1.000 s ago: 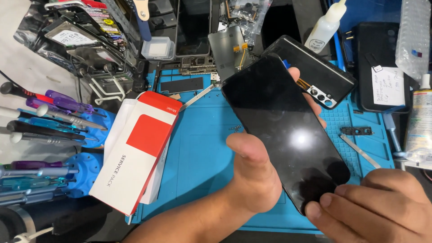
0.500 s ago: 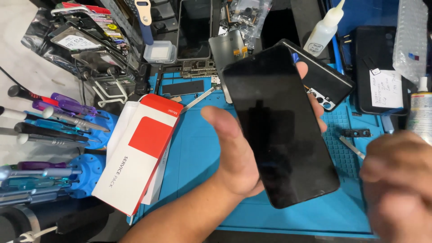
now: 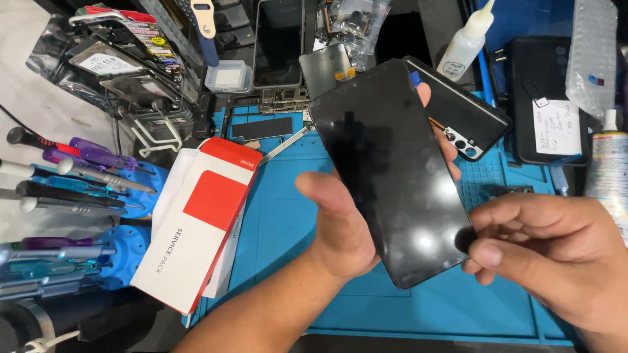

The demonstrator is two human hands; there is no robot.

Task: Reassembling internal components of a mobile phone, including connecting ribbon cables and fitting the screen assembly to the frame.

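Step in hand: a flat black phone screen is held up over the middle of the blue mat and looked at. It seems to be a check of the glass before it is used.
Left hand: the left hand is wrapped around the phone screen, thumb on its left edge, fingers behind it.
Right hand: the right hand is loosely curled, with its fingertips touching the lower right corner of the phone screen.
Where the screen is: it is in the air, tilted, above the mat and not lying on the surface.
Next move: a soft, steady grip is likely needed, because the glass looks thin and smooth and could slip.
Box: a white and red box is laid flat at the left edge of the mat. It is long, with a red square on top and a red end.
Paper label: a white paper label with handwriting is stuck on a black case near the far right edge of the surface.
Bottle: a white squeeze bottle is stood up at the far edge.
Second bottle: a labelled bottle is stood at the right edge.
Bags: shiny bags with labels are piled at the far left corner.
Small tub: a clear little tub is set beside the bags.
Phone back: a black phone back is lying just behind the screen.
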